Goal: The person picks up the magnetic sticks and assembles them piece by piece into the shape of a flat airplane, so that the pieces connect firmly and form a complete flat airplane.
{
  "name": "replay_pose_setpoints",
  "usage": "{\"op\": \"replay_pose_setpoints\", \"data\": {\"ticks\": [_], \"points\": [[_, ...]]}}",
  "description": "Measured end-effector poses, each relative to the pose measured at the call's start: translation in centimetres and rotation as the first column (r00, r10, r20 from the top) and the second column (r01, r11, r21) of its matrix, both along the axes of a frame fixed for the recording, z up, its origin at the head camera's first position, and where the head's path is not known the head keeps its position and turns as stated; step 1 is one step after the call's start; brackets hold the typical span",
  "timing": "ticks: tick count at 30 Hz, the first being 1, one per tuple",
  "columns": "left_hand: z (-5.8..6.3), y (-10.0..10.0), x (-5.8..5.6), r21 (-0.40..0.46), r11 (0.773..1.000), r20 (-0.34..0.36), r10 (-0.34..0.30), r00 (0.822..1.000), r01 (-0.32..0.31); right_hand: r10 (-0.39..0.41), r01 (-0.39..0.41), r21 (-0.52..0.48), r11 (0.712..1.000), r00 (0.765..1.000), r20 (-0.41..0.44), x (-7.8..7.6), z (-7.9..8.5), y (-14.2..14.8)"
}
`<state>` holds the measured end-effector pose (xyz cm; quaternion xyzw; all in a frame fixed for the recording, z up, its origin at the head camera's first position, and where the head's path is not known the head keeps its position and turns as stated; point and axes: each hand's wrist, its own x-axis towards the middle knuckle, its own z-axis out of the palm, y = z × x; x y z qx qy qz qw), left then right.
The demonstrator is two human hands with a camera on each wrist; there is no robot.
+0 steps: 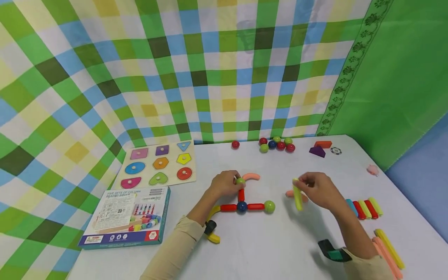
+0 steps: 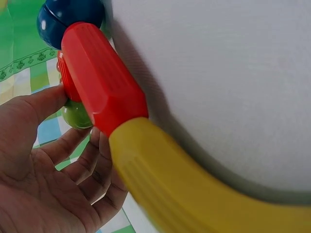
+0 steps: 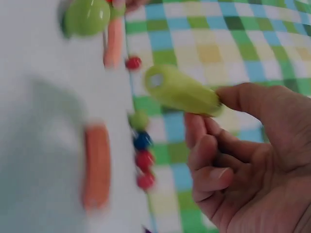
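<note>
My left hand [image 1: 224, 183] grips a green ball [image 1: 240, 181] between thumb and fingers at the far end of a joined figure. Under that ball a red rod [image 1: 241, 195] leads to a blue ball [image 1: 242, 207], with red rods on both sides. One side ends in another green ball [image 1: 269, 206], the other in a curved yellow piece [image 2: 175, 179]. Above the table, my right hand [image 1: 320, 188] pinches a straight yellow-green rod [image 3: 182, 90] by one end. Below it lies an orange curved piece [image 3: 97, 167]; another orange piece [image 1: 251, 176] reaches out beside the gripped ball.
A shape puzzle board [image 1: 143, 159] and a toy box [image 1: 126, 217] lie at left. Several coloured balls [image 1: 276, 144] line the back edge. Short rods [image 1: 364, 209] and longer sticks [image 1: 390, 249] lie at right, with purple [image 1: 317, 151] and orange blocks [image 1: 323, 144] farther back.
</note>
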<state>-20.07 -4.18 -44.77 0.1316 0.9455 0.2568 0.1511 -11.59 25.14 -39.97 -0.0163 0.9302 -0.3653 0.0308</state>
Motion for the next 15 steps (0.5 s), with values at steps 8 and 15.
{"op": "replay_pose_setpoints", "data": {"ticks": [8,15], "points": [[-0.2,0.2,-0.1,0.001,1.0,0.002,-0.006,1.0,0.006,-0.018,0.027,-0.079,0.996,0.993,0.116,-6.5,-3.2,-4.1],[0.2,-0.1,0.0,0.012,1.0,0.013,0.012,1.0,-0.012,-0.032,0.049,-0.082,0.995,0.979,0.201,-7.6,-4.4,-5.6]]}}
